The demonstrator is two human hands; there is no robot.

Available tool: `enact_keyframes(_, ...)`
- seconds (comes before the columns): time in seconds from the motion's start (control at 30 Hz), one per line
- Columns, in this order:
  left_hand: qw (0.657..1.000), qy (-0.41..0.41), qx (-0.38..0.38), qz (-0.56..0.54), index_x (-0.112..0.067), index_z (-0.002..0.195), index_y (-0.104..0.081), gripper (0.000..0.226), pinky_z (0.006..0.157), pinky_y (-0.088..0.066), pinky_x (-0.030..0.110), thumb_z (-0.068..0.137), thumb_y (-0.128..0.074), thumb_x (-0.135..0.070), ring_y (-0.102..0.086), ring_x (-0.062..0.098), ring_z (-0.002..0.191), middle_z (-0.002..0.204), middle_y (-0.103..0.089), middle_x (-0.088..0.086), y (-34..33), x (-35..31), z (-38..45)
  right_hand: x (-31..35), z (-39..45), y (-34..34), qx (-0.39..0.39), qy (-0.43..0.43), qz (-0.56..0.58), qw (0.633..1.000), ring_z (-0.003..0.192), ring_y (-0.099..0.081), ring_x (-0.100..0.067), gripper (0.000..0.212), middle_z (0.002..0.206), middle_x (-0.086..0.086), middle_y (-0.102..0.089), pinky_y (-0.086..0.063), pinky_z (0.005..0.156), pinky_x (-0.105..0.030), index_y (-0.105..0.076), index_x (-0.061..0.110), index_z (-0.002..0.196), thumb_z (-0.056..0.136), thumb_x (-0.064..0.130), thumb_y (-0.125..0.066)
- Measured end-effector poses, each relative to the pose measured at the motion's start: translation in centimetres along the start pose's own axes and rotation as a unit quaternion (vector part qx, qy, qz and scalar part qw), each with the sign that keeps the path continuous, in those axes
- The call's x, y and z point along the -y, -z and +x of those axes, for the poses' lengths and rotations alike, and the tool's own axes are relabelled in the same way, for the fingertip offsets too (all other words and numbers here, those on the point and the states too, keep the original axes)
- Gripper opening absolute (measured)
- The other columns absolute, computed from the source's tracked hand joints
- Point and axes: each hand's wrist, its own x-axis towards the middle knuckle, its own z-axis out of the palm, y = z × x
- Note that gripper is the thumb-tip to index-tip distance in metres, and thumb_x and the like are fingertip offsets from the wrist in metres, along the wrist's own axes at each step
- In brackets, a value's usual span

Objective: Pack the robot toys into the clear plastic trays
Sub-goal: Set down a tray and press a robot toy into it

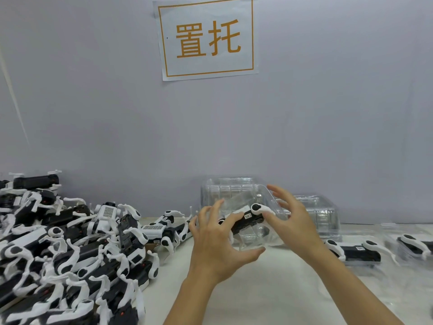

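A black-and-white robot toy lies in a clear plastic tray that is tilted above the table. My left hand holds this tray, thumb under its near edge and fingers spread over the toy's left end. My right hand is at the tray's right side with fingers spread and straight; its thumb touches the toy by the white leg. A big pile of loose robot toys covers the table's left side.
Stacks of clear trays stand against the wall behind my hands and to the right. Two toys in trays lie on the white table at the right. A paper sign hangs on the wall.
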Motion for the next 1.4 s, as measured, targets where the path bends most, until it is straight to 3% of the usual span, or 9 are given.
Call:
enact_keyframes(0.2, 0.989, -0.089, -0.03, 0.117, -0.036, 0.12, -0.065, 0.078, 0.11, -0.026, 0.066, 0.054, -0.064, -0.079, -0.038, 0.038, 0.137, 0.15, -0.043, 0.005, 0.2, -0.2, 0.5, -0.3, -0.2, -0.1, 0.033, -0.041, -0.01, 0.999, 0.133, -0.04, -0.008, 0.074, 0.141, 0.018, -0.04, -0.039, 0.099, -0.029, -0.034, 0.046, 0.146, 0.087, 0.026, -0.074)
enact_keyframes(0.33, 0.983, -0.115, -0.041, 0.138, -0.036, 0.12, -0.063, 0.08, 0.11, -0.026, 0.066, 0.052, -0.071, -0.077, -0.034, 0.037, 0.139, 0.151, -0.042, 0.005, -0.2, 0.1, 0.5, -0.3, -0.4, 0.0, 0.044, -0.051, -0.007, 0.998, 0.14, -0.037, -0.014, 0.083, 0.148, 0.013, -0.039, -0.037, 0.106, -0.035, -0.028, 0.043, 0.15, 0.084, 0.032, -0.078)
enact_keyframes(0.43, 0.989, -0.099, -0.049, 0.098, -0.037, 0.123, -0.06, 0.079, 0.113, -0.019, 0.065, 0.055, -0.068, -0.077, -0.031, 0.037, 0.142, 0.154, -0.037, 0.004, -0.4, 0.3, 0.5, -0.1, -0.5, 0.0, 0.035, -0.044, 0.004, 0.998, 0.134, -0.043, -0.014, 0.078, 0.139, 0.017, -0.043, -0.042, 0.108, -0.043, -0.033, 0.047, 0.146, 0.083, 0.034, -0.078)
enact_keyframes(0.67, 0.98, 0.081, -0.061, -0.17, -0.051, 0.117, -0.059, 0.074, 0.117, -0.02, 0.05, 0.05, -0.065, -0.082, -0.024, 0.012, 0.14, 0.149, -0.035, -0.013, 0.3, 0.3, 0.4, 1.8, 0.0, 0.8, -0.048, 0.003, 0.143, 0.988, 0.114, -0.057, 0.005, 0.042, 0.126, 0.013, -0.06, -0.046, 0.089, -0.022, -0.056, 0.041, 0.13, 0.089, 0.047, -0.054)
enact_keyframes(0.83, 0.891, 0.186, -0.052, -0.412, -0.04, 0.117, -0.065, 0.071, 0.107, -0.043, 0.043, 0.055, -0.072, -0.074, -0.054, 0.007, 0.124, 0.13, -0.061, -0.009, 1.0, 0.2, 0.9, 2.6, 0.3, 1.2, -0.049, -0.019, 0.186, 0.981, 0.11, -0.063, -0.009, 0.024, 0.12, 0.008, -0.066, -0.045, 0.08, -0.027, -0.063, 0.037, 0.12, 0.102, 0.029, -0.049)
enact_keyframes(0.97, 0.796, 0.209, 0.019, -0.567, -0.029, 0.116, -0.072, 0.068, 0.103, -0.043, 0.041, 0.062, -0.068, -0.07, -0.062, 0.002, 0.115, 0.116, -0.072, -0.008, 1.7, -0.1, 1.0, 2.8, 0.2, 0.8, -0.003, -0.015, 0.139, 0.99, 0.097, -0.068, -0.008, 0.021, 0.108, 0.005, -0.072, -0.049, 0.078, -0.023, -0.068, 0.032, 0.112, 0.1, 0.02, -0.055)
enact_keyframes(1.07, 0.678, 0.249, 0.051, -0.69, -0.025, 0.123, -0.069, 0.084, 0.103, -0.044, 0.06, 0.053, -0.083, -0.069, -0.062, 0.024, 0.121, 0.127, -0.068, 0.001, 2.0, -0.1, 0.9, 3.1, -0.1, 0.4, 0.05, 0.013, 0.102, 0.993, 0.093, -0.069, -0.014, 0.021, 0.1, 0.006, -0.073, -0.054, 0.081, -0.028, -0.069, 0.035, 0.109, 0.094, 0.02, -0.066)
enact_keyframes(1.2, 0.563, 0.268, 0.099, -0.776, -0.019, 0.123, -0.07, 0.086, 0.092, -0.051, 0.06, 0.057, -0.078, -0.074, -0.065, 0.042, 0.11, 0.126, -0.066, 0.018, 2.4, 0.6, 0.4, 4.3, -0.4, 0.2, 0.08, 0.087, 0.021, 0.993, 0.08, -0.062, -0.01, 0.027, 0.095, 0.017, -0.071, -0.056, 0.074, -0.029, -0.072, 0.041, 0.099, 0.084, 0.02, -0.078)
enact_keyframes(1.4, 0.484, 0.273, 0.101, -0.825, -0.022, 0.129, -0.066, 0.095, 0.103, -0.035, 0.074, 0.053, -0.078, -0.077, -0.056, 0.051, 0.121, 0.136, -0.059, 0.02, 1.6, 1.4, 0.2, 7.0, -0.5, 0.5, 0.107, 0.186, -0.079, 0.973, 0.071, -0.056, -0.016, 0.022, 0.09, 0.014, -0.069, -0.05, 0.07, -0.028, -0.076, 0.038, 0.091, 0.079, 0.022, -0.084)
